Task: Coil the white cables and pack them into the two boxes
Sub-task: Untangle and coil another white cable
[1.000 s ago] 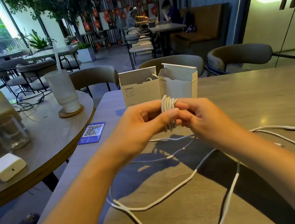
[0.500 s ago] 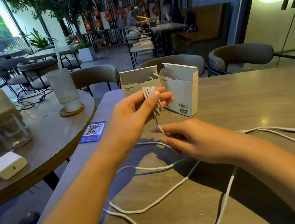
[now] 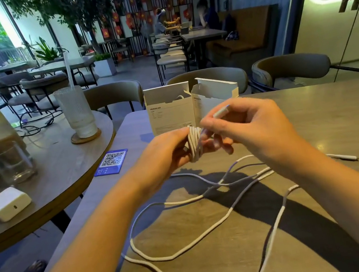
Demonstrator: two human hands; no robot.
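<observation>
My left hand grips a coil of white cable held above the table. My right hand meets it from the right and pinches the cable's plug end between thumb and fingers. A second white cable lies in loose loops on the grey table below my arms, its plug off to the right. Two white boxes stand open just behind my hands: the left box has a bit of cable showing inside, the right box is partly hidden by my fingers.
A blue QR card lies on the table's left edge. A round wooden table on the left carries a ribbed glass, a tumbler and white chargers. Padded chairs line the far side.
My left hand came down and right with the coil. My right hand rose from the table, brought the plug end up and closed in against the coil.
</observation>
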